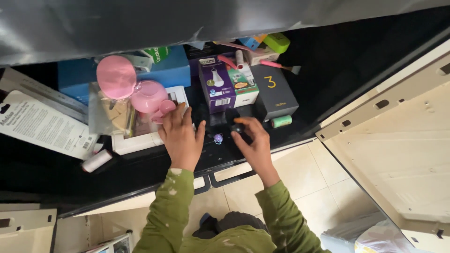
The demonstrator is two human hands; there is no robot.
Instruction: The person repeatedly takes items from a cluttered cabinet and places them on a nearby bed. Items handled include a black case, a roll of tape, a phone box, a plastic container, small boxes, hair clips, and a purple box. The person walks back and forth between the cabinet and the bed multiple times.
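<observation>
Nearest the camera are two green, paint-flecked sleeves (276, 215) over a pale tiled floor (300, 178), reaching into an open black drawer (140, 164). All positions below are referenced to the small black object (236, 127) near the drawer's front edge.

The right hand (253, 143) sits directly on that black object: thumb and fingers are curled narrowly over it from above and from the near side, in a pinch-like hold. Whether the object is fully lifted off the drawer floor cannot be told. Its shape is largely covered by the fingers, so no long axis can be read.

Just left of the black object lies a small purple trinket (218, 138), loose on the drawer floor between the two hands. Left again, the left hand (180, 136) lies flat, fingers spread wide and pointing away from the person, holding nothing; its fingertips touch a pink lidded container (150, 96). The right hand is the nearer hand to the black object; the trinket lies about midway between both.

To the right, near the black object, a green cylinder (281, 121) lies on its side, long axis running left-right. Immediately behind stand a purple box (215, 84) and a dark grey box (274, 91). Farther left, a blue box (168, 70) lies behind the pink container. A white cabinet door (398, 140) stands open far right.
</observation>
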